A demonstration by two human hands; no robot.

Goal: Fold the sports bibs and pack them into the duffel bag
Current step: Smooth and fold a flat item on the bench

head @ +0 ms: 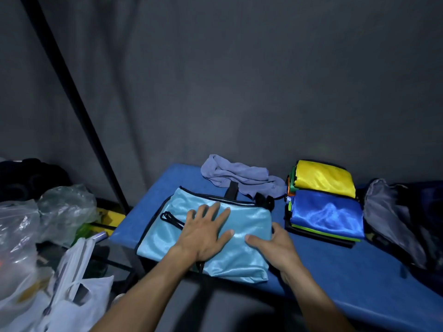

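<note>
The left hand [205, 230] is lying flat, fingers spread, pressing a light-blue bib [223, 236] on the blue table [335, 267]; the right hand [275, 248] is gripping its right edge, thumb on top. The shiny, black-trimmed bib is sitting partly folded, left of a folded stack [323, 204].

The left hand [206, 232] covers the middle of the light blue bib [242, 257]. The right hand [275, 245] hides the bib's right edge, its fingers out of sight. The folded stack [326, 212] shows only thin edges under its blue and yellow tops. The dark bag [417, 226] is cut off at the right edge, as is the table [335, 279].
</note>
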